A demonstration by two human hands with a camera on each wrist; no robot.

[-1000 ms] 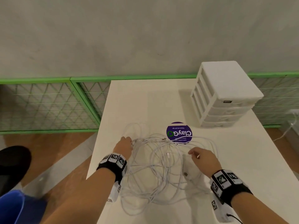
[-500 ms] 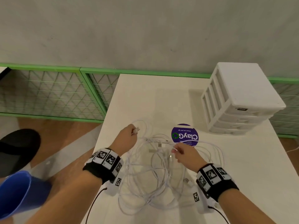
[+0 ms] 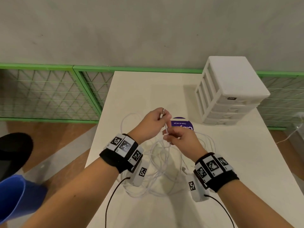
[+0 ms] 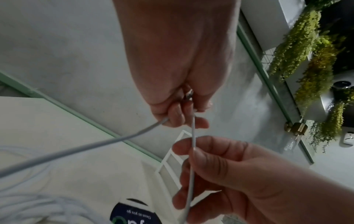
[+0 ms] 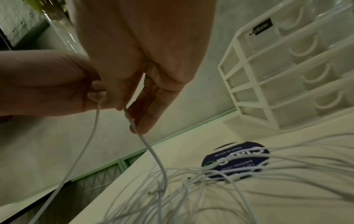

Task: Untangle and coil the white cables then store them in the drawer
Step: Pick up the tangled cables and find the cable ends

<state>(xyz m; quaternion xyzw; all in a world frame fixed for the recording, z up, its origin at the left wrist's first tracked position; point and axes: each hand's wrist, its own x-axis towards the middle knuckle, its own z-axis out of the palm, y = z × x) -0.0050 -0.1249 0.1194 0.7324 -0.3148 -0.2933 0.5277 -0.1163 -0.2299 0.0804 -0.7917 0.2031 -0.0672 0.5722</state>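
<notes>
A tangle of white cables [image 3: 162, 163] [image 5: 191, 189] lies on the white table [image 3: 238, 170]. My left hand [image 3: 153, 123] [image 4: 182, 97] is lifted above the tangle and pinches one cable near its plug end [image 3: 162, 111]. My right hand [image 3: 178, 137] [image 5: 132, 103], just below and to the right, pinches the same cable [image 4: 192, 136] a short way down. From my right hand's fingers the cable [image 5: 153, 151] hangs back into the pile. The white drawer unit [image 3: 230, 91] [image 5: 287, 68] stands at the far right of the table with its drawers closed.
A round purple sticker [image 3: 182, 125] [image 5: 235, 160] lies on the table behind my hands. A green wire fence [image 3: 46, 92] runs along the wall. A blue bin [image 3: 18, 198] and a black object [image 3: 13, 150] sit on the floor at left.
My left hand picked up a cable end and lifted it toward the middle. My right hand moved left and up from the pile and took hold of the same cable.
</notes>
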